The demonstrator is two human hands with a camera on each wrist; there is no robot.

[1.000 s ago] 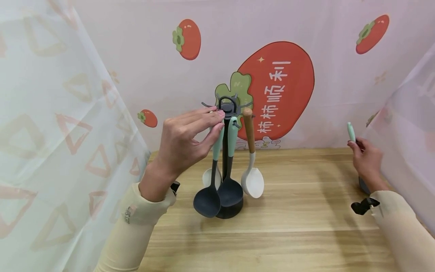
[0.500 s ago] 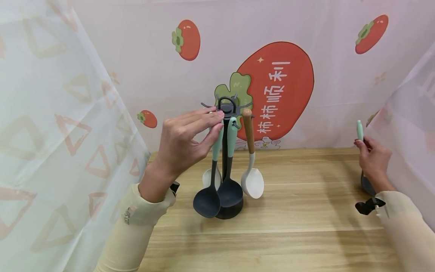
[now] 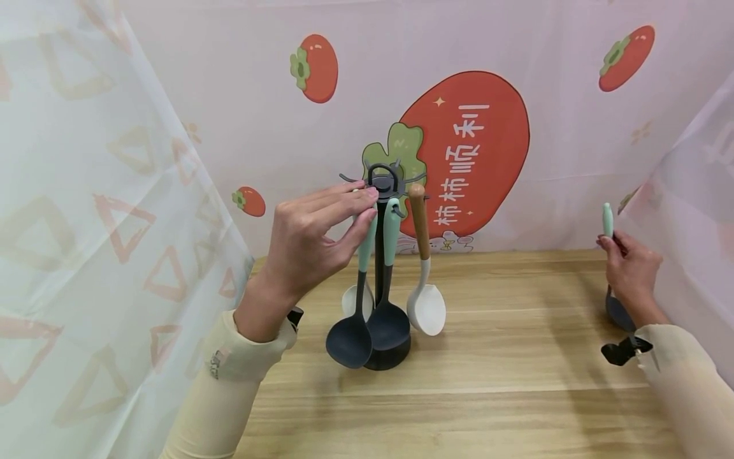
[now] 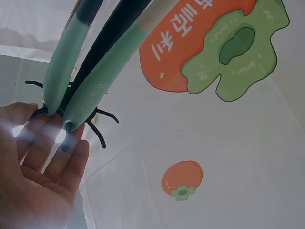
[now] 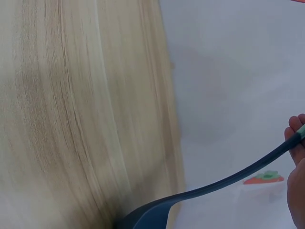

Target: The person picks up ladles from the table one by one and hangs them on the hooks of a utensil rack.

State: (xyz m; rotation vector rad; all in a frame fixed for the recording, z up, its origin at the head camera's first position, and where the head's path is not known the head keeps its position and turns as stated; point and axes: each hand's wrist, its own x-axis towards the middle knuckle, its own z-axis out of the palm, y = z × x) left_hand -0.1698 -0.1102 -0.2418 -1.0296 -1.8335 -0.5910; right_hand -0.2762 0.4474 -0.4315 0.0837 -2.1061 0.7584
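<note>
My left hand point(image 3: 315, 229) is at the top of a black utensil rack point(image 3: 383, 186). In the left wrist view, thumb and fingers pinch the end of a rack hook point(image 4: 39, 113); a mint handle point(image 4: 59, 71) hangs there. Below that hand hangs a dark ladle point(image 3: 350, 341), beside another dark scoop point(image 3: 388, 325) with a mint handle. At far right, my right hand point(image 3: 633, 271) grips a dark-headed kitchen utensil point(image 3: 608, 220) by its mint handle. Its head point(image 3: 618, 312) points down and is partly hidden. The right wrist view shows its curved neck point(image 5: 224, 181).
A white spouted ladle point(image 3: 427, 309) with a wooden handle hangs on the rack's right. Behind hangs another white scoop point(image 3: 357, 301). The rack's round base point(image 3: 390, 357) stands on the wooden table point(image 3: 493, 408). Printed cloth walls point(image 3: 229, 83) rise behind and at both sides.
My right hand has moved right with the mint-handled utensil, then stays almost still over the last half second. The left hand and rack look unchanged.
</note>
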